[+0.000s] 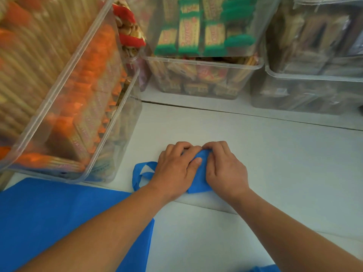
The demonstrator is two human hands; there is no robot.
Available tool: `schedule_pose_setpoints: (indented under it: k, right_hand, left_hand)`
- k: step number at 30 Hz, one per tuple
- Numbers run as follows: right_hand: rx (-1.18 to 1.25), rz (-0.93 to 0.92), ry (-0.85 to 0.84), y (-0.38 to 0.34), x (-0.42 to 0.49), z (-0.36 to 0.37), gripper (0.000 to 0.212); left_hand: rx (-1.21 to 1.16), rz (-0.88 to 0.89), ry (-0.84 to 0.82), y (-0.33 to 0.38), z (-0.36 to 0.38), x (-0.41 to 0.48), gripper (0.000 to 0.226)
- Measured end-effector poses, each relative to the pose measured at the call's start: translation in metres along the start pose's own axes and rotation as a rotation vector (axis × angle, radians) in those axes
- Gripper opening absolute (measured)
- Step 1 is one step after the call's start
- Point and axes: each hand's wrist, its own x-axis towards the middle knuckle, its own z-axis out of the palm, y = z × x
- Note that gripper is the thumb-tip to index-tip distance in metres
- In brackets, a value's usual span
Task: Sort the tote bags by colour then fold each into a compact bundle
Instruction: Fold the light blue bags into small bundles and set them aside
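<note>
Blue non-woven cloth, the folded bag [199,173] lies near the middle of the white desk [275,163], already narrowed to a thick strip between both hands. The left hand [174,167] is curled over its left side with the thumb laid flat on top, and the right hand [225,169] grips the right side, its fingers bent over the far end where the two hands meet. One handle loop [137,173] sticks out from under the left hand towards the desk's left edge.

This fabric looks light and soft but a little springy, so I judge that the folds will try to open unless they are pressed down. It should not slip much on the desk. The best hold seems to be at the folded end, pinching all the layers together with a thumb on top, and the loose loop probably needs tucking in.

At the near left corner a flat bag [59,222] of the same blue lies spread out, not yet folded. A small piece of blue cloth [265,268] shows at the near edge; what it belongs to I cannot tell. A clear bin [59,95] of orange biscuit packs stands along the left side, and two more clear tubs [200,75] [314,85] of packets line the far edge.
</note>
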Motion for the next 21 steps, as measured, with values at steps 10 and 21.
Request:
schedule_pose_setpoints:
  k: [10,21]
  right_hand:
    - [-0.04,0.327,-0.093,-0.005,-0.004,-0.037,0.049]
    - [0.612,0.618,-0.082,-0.048,-0.007,-0.025,0.041]
  left_hand:
    - [0.133,0.031,0.125,0.002,0.008,-0.004,0.042]
    - [0.111,0.162,0.186,0.008,0.006,-0.011,0.047]
